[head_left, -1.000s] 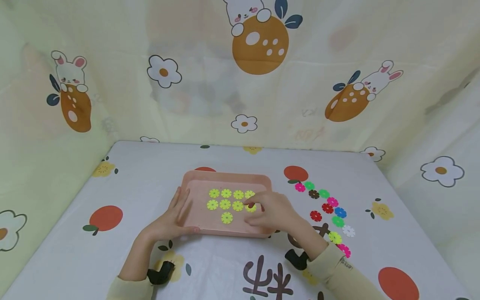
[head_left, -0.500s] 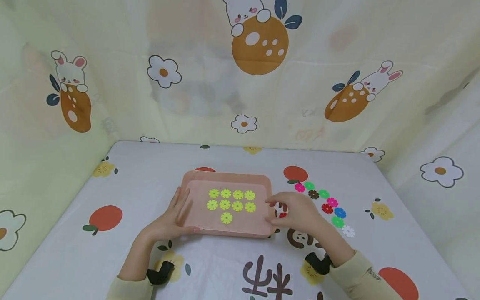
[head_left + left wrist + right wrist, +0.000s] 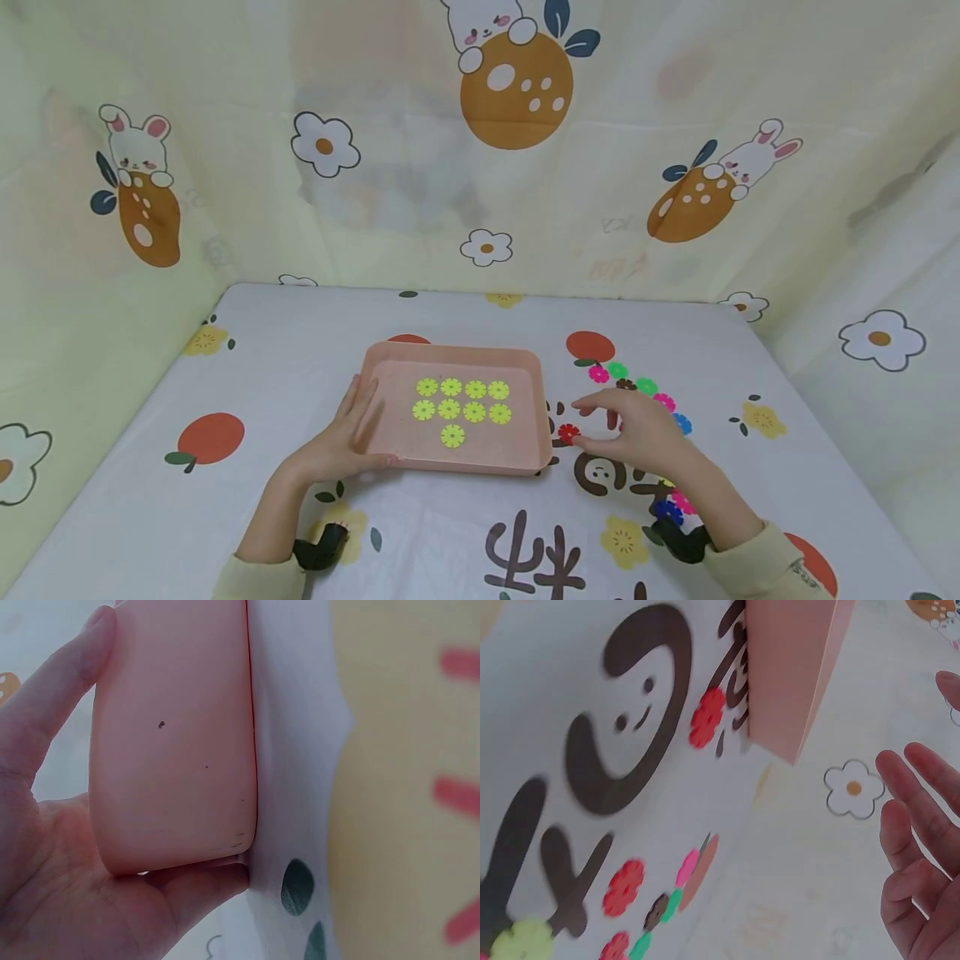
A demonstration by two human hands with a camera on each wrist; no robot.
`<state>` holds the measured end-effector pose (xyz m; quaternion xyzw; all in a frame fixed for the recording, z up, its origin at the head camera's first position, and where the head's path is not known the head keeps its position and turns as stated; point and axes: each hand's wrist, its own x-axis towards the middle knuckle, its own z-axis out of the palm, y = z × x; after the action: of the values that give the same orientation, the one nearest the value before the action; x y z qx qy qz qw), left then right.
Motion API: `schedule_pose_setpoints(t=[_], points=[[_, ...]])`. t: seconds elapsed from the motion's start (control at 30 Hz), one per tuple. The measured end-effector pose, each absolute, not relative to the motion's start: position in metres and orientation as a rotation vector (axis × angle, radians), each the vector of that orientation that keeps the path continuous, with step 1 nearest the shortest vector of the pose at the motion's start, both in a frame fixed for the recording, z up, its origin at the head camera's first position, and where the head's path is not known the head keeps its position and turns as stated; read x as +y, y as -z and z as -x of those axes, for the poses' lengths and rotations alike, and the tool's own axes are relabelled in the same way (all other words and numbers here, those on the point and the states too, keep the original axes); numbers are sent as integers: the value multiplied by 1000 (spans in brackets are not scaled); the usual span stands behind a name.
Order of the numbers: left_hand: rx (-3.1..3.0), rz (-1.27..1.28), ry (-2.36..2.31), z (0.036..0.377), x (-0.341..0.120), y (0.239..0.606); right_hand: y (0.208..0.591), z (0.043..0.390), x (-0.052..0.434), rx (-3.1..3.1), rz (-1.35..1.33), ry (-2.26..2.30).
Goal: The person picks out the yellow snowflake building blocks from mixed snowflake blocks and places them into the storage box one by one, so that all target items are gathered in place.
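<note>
Right hand [image 3: 637,429] over part of loose flower discs [image 3: 645,387]; tray [image 3: 176,750] top cut off, left wrist view.

No readable text; only cut-off dark characters on the tablecloth [image 3: 525,550].

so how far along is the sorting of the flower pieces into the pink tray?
Done: nine yellow-green flower pieces lie in rows in the pink tray. In hand: the left hand holds the tray's near-left corner; the right hand hovers open beside a red piece on the cloth, holding nothing. Left: the mixed-colour pieces right of the tray, including a yellow one partly hidden.
</note>
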<state>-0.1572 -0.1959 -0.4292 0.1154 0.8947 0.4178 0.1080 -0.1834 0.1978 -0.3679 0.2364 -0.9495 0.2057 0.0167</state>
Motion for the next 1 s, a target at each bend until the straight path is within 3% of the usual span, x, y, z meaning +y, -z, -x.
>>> schedule_pose_setpoints(t=[1.0], points=[[2629,-359,-1251,155,-195,426,392,169,275,-3146,-457,-615]])
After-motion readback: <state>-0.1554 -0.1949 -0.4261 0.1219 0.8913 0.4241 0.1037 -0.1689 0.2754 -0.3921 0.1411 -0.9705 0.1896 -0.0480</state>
